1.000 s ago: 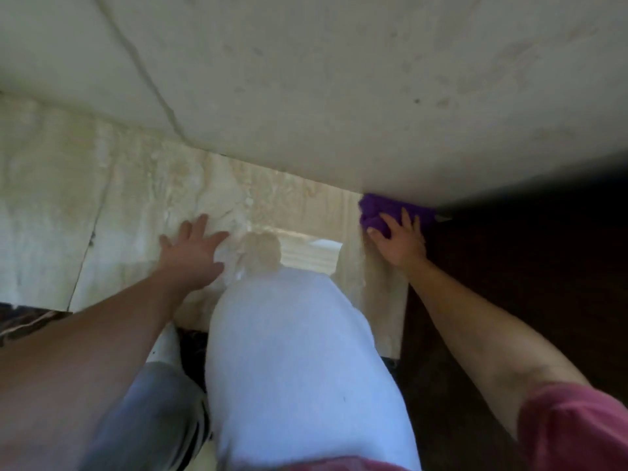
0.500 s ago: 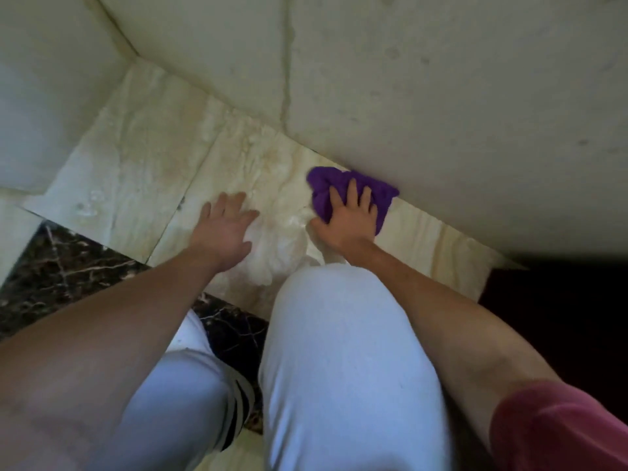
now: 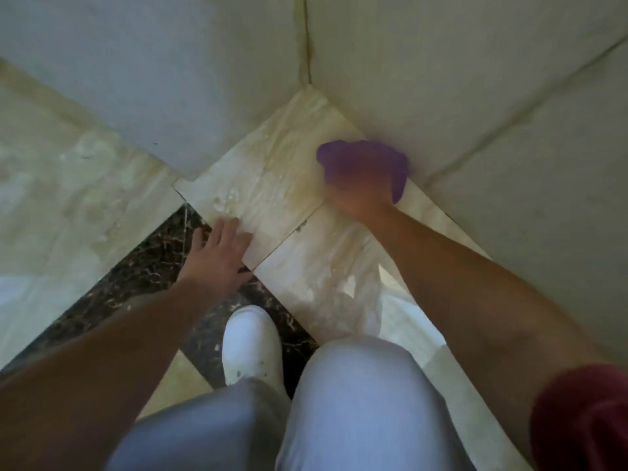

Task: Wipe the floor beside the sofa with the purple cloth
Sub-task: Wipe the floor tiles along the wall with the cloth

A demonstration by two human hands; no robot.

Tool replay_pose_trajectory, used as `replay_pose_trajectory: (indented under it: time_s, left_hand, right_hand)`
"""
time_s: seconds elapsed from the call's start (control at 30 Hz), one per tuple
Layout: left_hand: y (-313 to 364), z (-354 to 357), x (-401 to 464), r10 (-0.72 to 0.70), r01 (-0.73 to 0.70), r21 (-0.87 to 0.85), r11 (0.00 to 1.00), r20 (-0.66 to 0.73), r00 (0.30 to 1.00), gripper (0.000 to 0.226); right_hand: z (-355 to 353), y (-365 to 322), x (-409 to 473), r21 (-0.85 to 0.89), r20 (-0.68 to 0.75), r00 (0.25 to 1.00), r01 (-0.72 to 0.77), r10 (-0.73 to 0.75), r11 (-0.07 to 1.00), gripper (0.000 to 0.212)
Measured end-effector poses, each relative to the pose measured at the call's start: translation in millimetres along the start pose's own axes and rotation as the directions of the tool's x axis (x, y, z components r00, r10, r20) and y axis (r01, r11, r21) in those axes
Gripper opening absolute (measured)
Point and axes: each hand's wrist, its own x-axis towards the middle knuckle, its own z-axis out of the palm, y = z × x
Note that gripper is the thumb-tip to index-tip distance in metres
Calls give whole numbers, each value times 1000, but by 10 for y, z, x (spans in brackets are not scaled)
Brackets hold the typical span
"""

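Kneeling in pale grey trousers beside our white shoe [image 3: 252, 345], we brace the left hand [image 3: 217, 256], fingers spread flat, on the cream marble floor tiles [image 3: 282, 185]. Further out, our blurred right hand [image 3: 360, 192] presses the crumpled purple cloth [image 3: 365, 156] down against the off-white sofa base [image 3: 441, 79]; its fingers we cannot tell. We judge wiping underway, with the narrowing corner strip ahead left and little room there.

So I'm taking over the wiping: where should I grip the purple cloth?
Come from above and press a flat palm on the bunched middle of the purple cloth, as the right hand does; it lies flat on the floor, against the sofa.
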Motion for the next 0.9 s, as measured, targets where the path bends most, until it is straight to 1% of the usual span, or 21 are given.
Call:
replay_pose_trajectory:
  time_s: [0.03, 0.1, 0.13, 0.2, 0.3, 0.4, 0.47, 0.57, 0.63, 0.7, 0.73, 0.8, 0.87, 0.9]
  left_hand:
    - [-72, 54, -37, -29, 29, -18, 999, 6, 1000, 81]
    - [-206, 128, -71, -131, 134, -92, 987, 37, 991, 89]
    - [-285, 158, -61, -189, 195, -127, 972, 57, 980, 95]
    - [-375, 197, -43, -263, 274, -181, 945, 86, 961, 108]
    - [-434, 297, -31, -280, 294, -311, 904, 90, 956, 120]
    - [-479, 415, -11, -262, 272, -386, 882, 79, 962, 123]
    - [-501, 435, -2, -254, 270, -379, 885, 92, 963, 124]
    - [-478, 443, 25, -240, 273, -356, 894, 135, 961, 124]
    - [-584, 335, 44, -186, 255, -378, 890, 212, 960, 122]
    - [-771, 30, -51, -111, 244, -465, 851, 295, 949, 118]
    - [-866, -169, -139, -88, 244, -484, 840, 323, 942, 118]
    - [-1036, -535, -317, -107, 243, -463, 852, 301, 948, 121]
    - [-1228, -668, -700, -163, 260, -386, 885, 266, 950, 123]
    - [-1298, -665, -845, -176, 262, -349, 900, 260, 949, 123]
  right_hand:
    - [-59, -108, 141, 3, 1, 999, 32, -32, 999, 75]
    - [-182, -323, 408, 18, 25, 997, 79, -80, 997, 67]
    - [-231, -451, 559, 23, 32, 994, 100, -101, 995, 64]
    - [-306, -638, 807, 55, 32, 992, 123, -125, 991, 58]
    - [-361, -884, 1108, 73, 8, 989, 149, -150, 986, 48]
    - [-352, -1111, 1309, 70, -19, 991, 133, -132, 989, 47]
    - [-328, -1162, 1304, 46, -40, 993, 113, -111, 993, 51]
    - [-212, -1263, 1146, -11, -34, 992, 122, -122, 992, 69]
    - [-41, -1513, 885, -64, 43, 985, 171, -168, 983, 81]
    - [98, -1748, 553, -165, 153, 952, 288, -264, 943, 90]
    - [145, -1779, 451, -186, 193, 937, 327, -292, 927, 92]
    - [81, -1744, 356, -209, 238, 923, 354, -304, 911, 95]
    - [29, -1857, 266, -243, 312, 907, 363, -281, 900, 105]
    - [26, -1890, 230, -282, 329, 904, 370, -273, 885, 102]
